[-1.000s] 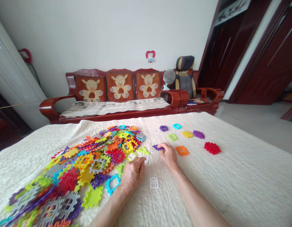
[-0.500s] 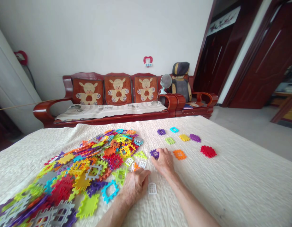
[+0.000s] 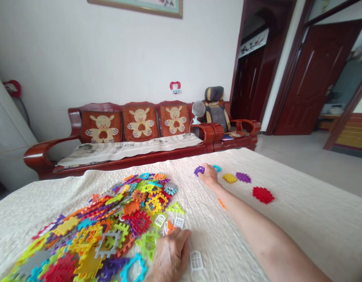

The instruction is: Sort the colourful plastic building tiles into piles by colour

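My right hand [image 3: 209,175] is stretched out to the far side of the table, its fingers closed on a purple toothed plastic building piece [image 3: 199,170]. Just behind that hand, a blue piece [image 3: 217,168] is partly covered. My left hand [image 3: 173,250] rests with curled fingers at the near right edge of a heap of coloured pieces [image 3: 130,207]; what is under its fingers is hidden. Right beyond its fingertips are an orange piece [image 3: 170,226] and a white window piece [image 3: 179,222]. Another white window piece [image 3: 196,261] lies to its right.
Yellow [image 3: 229,178], purple [image 3: 243,177] and red [image 3: 263,195] pieces lie apart on the right of the cream quilted cloth [image 3: 301,219]. My right forearm mostly covers an orange piece [image 3: 222,203]. Past the table stands a wooden sofa [image 3: 134,158] with a small fan [image 3: 198,109].
My right hand has moved forward from the near purple window piece's spot to the far purple piece. That near spot is now bare. The left hand stays beside the heap; the view has tilted up.
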### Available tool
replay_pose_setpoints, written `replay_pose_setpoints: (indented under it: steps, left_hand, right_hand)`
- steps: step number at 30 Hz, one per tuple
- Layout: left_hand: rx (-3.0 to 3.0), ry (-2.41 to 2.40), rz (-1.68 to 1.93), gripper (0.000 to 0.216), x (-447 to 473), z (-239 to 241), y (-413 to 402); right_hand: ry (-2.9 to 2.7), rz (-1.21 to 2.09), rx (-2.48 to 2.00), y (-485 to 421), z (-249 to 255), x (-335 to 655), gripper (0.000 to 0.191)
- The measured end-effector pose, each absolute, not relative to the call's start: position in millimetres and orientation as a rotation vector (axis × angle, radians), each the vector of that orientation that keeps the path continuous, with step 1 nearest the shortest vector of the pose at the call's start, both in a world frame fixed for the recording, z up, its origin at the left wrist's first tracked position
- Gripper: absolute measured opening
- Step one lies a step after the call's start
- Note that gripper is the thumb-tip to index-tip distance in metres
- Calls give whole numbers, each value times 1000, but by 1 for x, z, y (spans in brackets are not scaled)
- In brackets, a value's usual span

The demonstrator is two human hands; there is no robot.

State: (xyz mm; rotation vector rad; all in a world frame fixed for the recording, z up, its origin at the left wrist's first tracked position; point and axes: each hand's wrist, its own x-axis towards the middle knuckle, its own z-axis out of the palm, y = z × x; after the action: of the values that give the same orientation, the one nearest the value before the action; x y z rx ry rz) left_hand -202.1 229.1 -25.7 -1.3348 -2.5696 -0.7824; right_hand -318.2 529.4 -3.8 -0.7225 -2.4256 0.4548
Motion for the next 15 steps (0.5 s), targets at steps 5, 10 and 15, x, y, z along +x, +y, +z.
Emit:
replay_pose_setpoints:
  steps: [5,10,15]
  left_hand:
    - [-1319,-2565,-821,27,-204,-31,230]
    - [-1319,-2584,-766,29,-205,-30,230]
    - [-1330,-2581,-715,29,-204,-27,230]
  right_hand:
    - [-2475,436,-727,540,-12,-326,44]
    - [-2505,435,-738,543,-13,-332,48]
    - [-2508,460,-776,540,-8,-332,57]
